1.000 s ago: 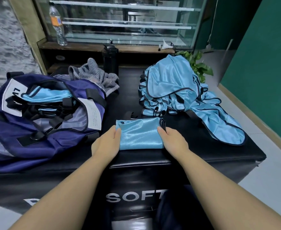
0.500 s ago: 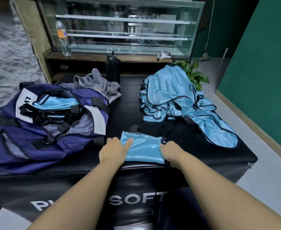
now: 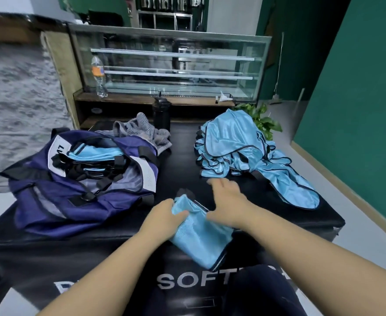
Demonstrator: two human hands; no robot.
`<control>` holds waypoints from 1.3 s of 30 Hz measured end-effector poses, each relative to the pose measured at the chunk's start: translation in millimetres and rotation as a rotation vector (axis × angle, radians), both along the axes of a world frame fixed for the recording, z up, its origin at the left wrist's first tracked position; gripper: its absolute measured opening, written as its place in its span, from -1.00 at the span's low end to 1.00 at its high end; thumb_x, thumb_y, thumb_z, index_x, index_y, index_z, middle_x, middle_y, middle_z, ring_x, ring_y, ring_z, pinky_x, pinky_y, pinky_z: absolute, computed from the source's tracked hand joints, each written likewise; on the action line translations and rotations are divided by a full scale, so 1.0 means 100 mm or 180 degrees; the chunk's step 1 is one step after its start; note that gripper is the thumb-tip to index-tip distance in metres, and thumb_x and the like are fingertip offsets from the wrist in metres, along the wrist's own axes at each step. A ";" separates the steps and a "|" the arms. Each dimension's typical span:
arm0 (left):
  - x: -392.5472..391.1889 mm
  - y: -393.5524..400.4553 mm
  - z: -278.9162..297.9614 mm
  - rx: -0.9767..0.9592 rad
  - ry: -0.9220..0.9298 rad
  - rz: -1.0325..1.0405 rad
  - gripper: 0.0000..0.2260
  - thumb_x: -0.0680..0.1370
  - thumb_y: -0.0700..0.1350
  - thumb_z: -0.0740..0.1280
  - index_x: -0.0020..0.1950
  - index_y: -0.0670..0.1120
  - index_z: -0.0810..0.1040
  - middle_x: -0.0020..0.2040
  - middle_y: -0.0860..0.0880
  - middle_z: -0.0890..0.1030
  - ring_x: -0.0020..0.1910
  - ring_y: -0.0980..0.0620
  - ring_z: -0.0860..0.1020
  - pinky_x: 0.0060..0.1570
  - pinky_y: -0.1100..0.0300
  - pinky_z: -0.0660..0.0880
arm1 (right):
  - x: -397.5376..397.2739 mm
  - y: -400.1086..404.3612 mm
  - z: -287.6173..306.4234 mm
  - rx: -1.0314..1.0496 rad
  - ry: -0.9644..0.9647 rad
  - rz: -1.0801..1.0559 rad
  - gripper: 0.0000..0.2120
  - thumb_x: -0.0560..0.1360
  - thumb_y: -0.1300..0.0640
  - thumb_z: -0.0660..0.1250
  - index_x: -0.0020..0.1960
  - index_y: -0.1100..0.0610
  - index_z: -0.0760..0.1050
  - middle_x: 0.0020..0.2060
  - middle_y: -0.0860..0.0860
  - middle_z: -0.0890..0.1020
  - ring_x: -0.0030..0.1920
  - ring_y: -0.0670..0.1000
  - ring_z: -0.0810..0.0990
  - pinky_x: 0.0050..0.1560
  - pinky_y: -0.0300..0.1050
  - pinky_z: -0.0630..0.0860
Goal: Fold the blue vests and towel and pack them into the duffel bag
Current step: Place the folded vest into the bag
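One folded vest point(image 3: 199, 236) is pinched in the left hand point(image 3: 164, 218); the right hand point(image 3: 227, 201) hovers loose-fingered. Next, I judge: carry it toward ten o'clock into the duffel bag point(image 3: 73, 195).

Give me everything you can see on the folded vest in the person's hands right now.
The folded vest is shiny light-blue fabric with dark trim at its lower edge, folded into a compact oblong. It hangs tilted over the front edge of the black padded table. The left hand grips its upper left end, bunching the cloth; the right hand lies at its upper right edge with fingers spread. It lies apart from the duffel bag.
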State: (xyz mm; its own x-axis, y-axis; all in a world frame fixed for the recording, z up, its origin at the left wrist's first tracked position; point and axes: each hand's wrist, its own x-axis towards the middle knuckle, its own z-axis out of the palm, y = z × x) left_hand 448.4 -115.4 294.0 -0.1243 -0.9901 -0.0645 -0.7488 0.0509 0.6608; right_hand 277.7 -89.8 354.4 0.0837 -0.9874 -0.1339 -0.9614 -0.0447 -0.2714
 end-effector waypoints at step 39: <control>2.21 -1.96 0.83 -0.1105 0.0941 0.2262 -0.83 0.46 -0.34 0.24 0.01 -0.24 0.55 -0.15 -0.17 0.55 -0.08 -0.13 0.55 -0.08 0.12 0.40 | 2.17 -1.99 -0.01 0.0479 -0.3932 -0.1042 -0.67 0.42 0.10 0.22 0.13 0.18 0.50 -0.12 0.09 0.60 -0.19 0.06 0.57 -0.18 -0.03 0.56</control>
State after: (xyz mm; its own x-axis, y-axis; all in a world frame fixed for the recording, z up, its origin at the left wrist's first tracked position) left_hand 669.4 -311.2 377.3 0.5717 -0.7969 0.1950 -0.4782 -0.1306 0.8685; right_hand 494.2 -288.4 353.6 -0.0108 -0.9674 -0.2528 -0.0302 0.2531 -0.9670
